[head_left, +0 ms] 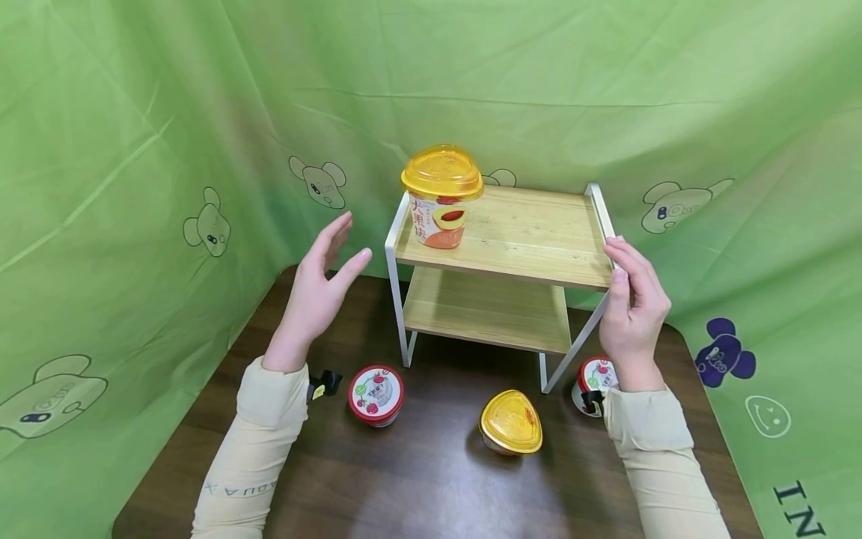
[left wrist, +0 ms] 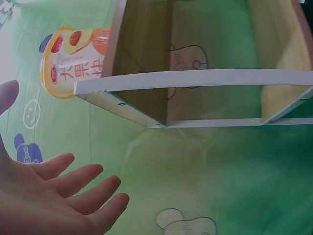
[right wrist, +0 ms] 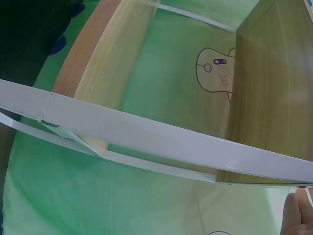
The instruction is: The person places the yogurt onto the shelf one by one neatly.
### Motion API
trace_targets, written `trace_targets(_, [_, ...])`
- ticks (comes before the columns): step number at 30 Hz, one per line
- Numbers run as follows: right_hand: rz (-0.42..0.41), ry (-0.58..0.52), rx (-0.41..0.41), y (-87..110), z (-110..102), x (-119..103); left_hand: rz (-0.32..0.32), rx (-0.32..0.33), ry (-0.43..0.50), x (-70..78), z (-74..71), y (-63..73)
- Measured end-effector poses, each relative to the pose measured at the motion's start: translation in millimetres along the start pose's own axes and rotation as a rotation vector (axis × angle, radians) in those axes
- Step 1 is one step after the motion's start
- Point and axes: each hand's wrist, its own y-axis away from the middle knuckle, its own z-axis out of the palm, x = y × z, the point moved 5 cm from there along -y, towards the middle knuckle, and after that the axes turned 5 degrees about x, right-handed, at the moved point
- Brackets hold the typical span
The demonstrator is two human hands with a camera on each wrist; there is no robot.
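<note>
A two-tier wooden shelf rack [head_left: 532, 232] with a white metal frame stands on the table. On the left of its top board sits a fruit cup [head_left: 441, 217] with a domed yellow lid, upright. My left hand [head_left: 313, 292] is held in the air left of the rack, fingers spread and holding nothing; the left wrist view shows its palm [left wrist: 54, 200] below the cup. At the rack's right side, my right hand [head_left: 636, 299] pinches the top of the white frame between thumb and fingers. Only those fingers [right wrist: 292, 213] show in the right wrist view's corner.
On the dark wooden table [head_left: 417, 494] stand a red-rimmed cup [head_left: 377, 395] at left, a yellow-lidded cup [head_left: 512, 423] in front of the rack, and another red-rimmed cup [head_left: 595, 378], partly behind the right wrist. Green printed cloth [head_left: 572, 82] hangs behind and on both sides.
</note>
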Motion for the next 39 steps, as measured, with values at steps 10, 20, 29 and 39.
trace_targets(10, [-0.001,0.006,0.005,0.3,-0.4,-0.1,-0.069,-0.018,-0.002,-19.8,0.1,16.4])
trace_targets(20, [-0.001,0.006,0.008,0.0,-0.8,-0.9,-0.086,-0.053,-0.016,-37.5,1.0,25.0])
trace_targets(29, [0.003,0.003,0.014,0.9,-1.1,0.3,-0.111,-0.116,0.006,-56.3,6.2,34.2])
trace_targets(39, [-0.006,-0.007,0.017,-0.2,0.7,-0.6,-0.252,-0.175,-0.059,-82.0,14.5,52.7])
